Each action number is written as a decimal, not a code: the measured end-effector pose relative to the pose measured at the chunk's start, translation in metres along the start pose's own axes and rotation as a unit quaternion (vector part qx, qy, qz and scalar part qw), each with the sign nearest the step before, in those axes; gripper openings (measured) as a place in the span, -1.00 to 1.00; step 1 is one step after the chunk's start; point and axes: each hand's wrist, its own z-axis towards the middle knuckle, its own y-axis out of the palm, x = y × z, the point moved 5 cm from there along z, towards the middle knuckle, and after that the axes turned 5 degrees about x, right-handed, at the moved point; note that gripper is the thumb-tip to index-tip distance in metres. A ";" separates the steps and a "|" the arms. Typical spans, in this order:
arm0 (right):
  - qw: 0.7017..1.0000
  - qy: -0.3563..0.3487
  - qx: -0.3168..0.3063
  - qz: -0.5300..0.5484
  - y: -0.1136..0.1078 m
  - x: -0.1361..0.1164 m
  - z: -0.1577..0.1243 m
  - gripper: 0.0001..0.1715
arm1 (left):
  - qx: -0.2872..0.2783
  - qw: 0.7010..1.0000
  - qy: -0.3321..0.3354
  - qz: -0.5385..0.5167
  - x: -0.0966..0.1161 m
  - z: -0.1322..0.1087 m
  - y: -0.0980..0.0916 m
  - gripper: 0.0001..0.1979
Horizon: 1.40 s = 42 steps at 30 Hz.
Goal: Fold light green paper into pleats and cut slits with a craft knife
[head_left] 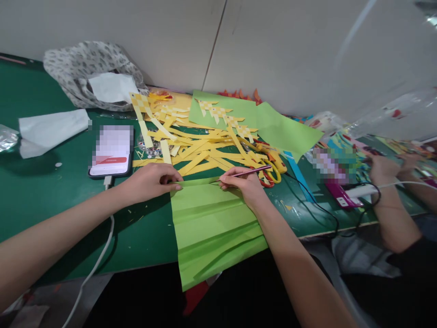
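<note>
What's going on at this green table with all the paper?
A person is working on a pleated green paper at the edge of the table. Their left hand pinches its top left corner while the right hand holds a pencil to the top edge. Behind it lie yellow strips and scissors. At right, another person's hand works.

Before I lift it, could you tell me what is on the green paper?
The left hand pinches the far edge of the green paper; the right hand, holding a pencil, rests there. What lies beneath is hidden.
</note>
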 end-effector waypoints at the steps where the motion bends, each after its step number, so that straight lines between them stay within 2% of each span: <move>1: 1.000 -0.002 0.001 -0.001 -0.001 0.000 0.000 -0.77 | -0.001 1.000 -0.001 -0.001 0.000 0.000 0.000 -0.77; 12: 1.000 0.001 -0.017 0.004 0.002 0.000 -0.001 -0.72 | -0.012 0.999 -0.039 -0.032 -0.003 -0.001 -0.003 -0.78; 22: 0.999 -0.019 -0.030 -0.005 0.003 0.002 0.001 -0.73 | -0.013 0.999 -0.032 -0.030 -0.002 -0.001 -0.003 -0.78; 30: 1.000 0.001 -0.018 0.010 0.001 0.002 -0.002 -0.75 | -0.012 0.999 -0.029 -0.032 -0.001 -0.001 -0.003 -0.78; 35: 0.999 -0.020 -0.032 0.001 0.003 0.003 0.000 -0.74 | -0.018 0.999 -0.034 -0.038 -0.001 -0.001 -0.003 -0.77; 42: 0.999 -0.033 -0.017 -0.006 0.001 0.001 0.000 -0.75 | -0.021 0.999 -0.035 -0.031 -0.002 -0.002 -0.003 -0.77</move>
